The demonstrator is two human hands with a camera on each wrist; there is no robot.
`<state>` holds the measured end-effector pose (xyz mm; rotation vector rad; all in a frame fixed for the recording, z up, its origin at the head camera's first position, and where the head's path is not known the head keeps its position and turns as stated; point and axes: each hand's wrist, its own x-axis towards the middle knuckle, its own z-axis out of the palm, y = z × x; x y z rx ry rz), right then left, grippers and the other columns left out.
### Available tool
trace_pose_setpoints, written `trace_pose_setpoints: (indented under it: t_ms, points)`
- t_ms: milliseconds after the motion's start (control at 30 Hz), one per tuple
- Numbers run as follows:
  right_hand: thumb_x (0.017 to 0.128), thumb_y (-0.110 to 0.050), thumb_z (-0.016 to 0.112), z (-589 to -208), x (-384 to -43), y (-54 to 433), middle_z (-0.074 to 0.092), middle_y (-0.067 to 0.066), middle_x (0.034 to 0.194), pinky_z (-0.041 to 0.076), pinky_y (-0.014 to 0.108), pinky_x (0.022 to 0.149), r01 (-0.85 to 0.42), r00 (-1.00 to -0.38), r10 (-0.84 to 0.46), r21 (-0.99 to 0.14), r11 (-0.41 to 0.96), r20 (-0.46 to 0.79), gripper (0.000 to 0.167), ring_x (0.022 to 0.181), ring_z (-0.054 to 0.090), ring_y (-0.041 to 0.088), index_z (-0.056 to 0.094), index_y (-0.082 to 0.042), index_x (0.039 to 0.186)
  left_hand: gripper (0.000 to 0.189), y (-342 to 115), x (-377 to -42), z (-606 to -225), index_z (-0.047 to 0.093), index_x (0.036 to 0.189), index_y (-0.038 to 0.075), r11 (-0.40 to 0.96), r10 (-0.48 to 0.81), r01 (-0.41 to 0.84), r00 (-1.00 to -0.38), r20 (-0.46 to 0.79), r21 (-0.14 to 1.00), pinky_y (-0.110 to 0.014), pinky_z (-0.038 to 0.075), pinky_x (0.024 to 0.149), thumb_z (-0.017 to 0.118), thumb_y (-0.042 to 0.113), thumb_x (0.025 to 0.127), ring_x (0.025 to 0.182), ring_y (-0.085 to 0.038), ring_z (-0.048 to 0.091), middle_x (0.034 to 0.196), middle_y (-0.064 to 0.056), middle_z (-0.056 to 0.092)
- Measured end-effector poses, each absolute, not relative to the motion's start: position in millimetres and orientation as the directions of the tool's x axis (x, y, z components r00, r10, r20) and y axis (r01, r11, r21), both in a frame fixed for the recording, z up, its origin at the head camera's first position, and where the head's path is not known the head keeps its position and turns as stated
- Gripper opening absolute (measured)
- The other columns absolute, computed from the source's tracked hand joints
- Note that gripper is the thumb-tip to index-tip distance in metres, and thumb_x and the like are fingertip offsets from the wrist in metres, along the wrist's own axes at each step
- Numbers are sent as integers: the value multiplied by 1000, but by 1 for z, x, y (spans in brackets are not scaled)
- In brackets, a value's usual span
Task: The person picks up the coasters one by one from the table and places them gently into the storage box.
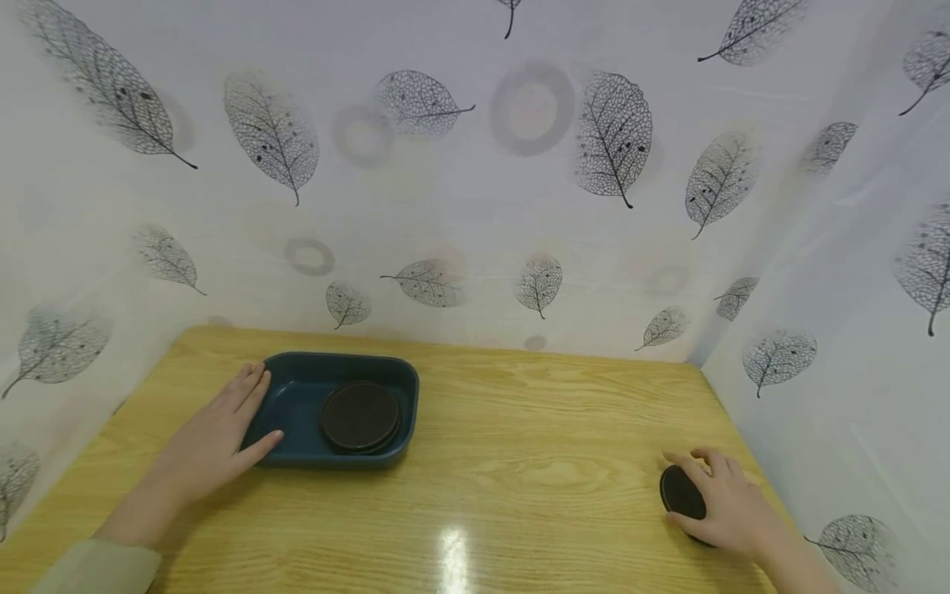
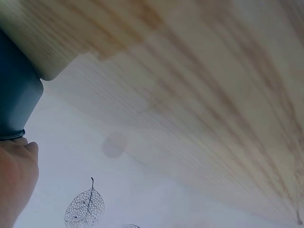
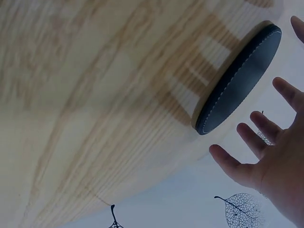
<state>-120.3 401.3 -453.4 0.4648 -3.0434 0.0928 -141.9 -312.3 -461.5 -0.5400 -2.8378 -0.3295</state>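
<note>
A dark blue rectangular tray [image 1: 297, 460] sits on the left of the table. Inside it, toward the right, lies a small stack of round black coasters [image 1: 359, 415]. My left hand [image 1: 211, 441] rests on the tray's left edge, fingers nearly straight along the rim and thumb over the near side; in the left wrist view its fingertips are hidden behind the rim. At the table's right, my right hand [image 1: 731, 499] hovers with spread fingers over another black coaster [image 1: 679, 492]. The right wrist view shows this coaster [image 3: 242, 78], with stitched edge, flat on the table and apart from the fingers.
The wood-grain table [image 1: 534, 462] is bounded at the back and sides by a white leaf-patterned cloth [image 1: 475, 198]. Its right edge runs close beside my right hand. A bright light reflection [image 1: 453, 561] shows near the front.
</note>
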Motion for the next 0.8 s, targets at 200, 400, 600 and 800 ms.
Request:
trace_pose_setpoints:
  t_ms: [200,400,600,800]
  points:
    - [82,-61,83,-456,-119,402,55,23,137,55,67,68,-222,-973,-226,-89,971,-44,83,118,59,49,57,-22,150,93,-312,-143,-462,23,164,-11,905,337,391,-899,278,168,-16,-18,126,65,45,103,167,-40,8,171,-34,23]
    - [83,-57,83,-459,-118,402,56,23,137,55,64,67,-231,-971,-237,-108,967,-41,80,117,60,48,58,-22,150,93,-312,-143,-463,22,165,-11,904,341,394,-898,277,166,-17,-18,127,64,45,104,167,-40,7,171,-34,24]
    - [80,-51,86,-463,-117,403,57,22,134,55,60,66,-250,-968,-251,-106,963,1,77,115,60,46,59,-22,147,93,-312,-144,-464,22,165,-11,906,342,392,-901,268,161,-15,-20,125,64,46,104,168,-35,1,171,-34,23]
    - [80,-52,86,-462,-118,402,58,21,133,55,61,68,-240,-970,-241,-102,965,-1,77,115,60,44,61,-23,146,93,-313,-144,-465,22,165,-11,906,346,396,-896,279,150,-16,-19,126,64,46,104,167,-37,4,170,-35,25]
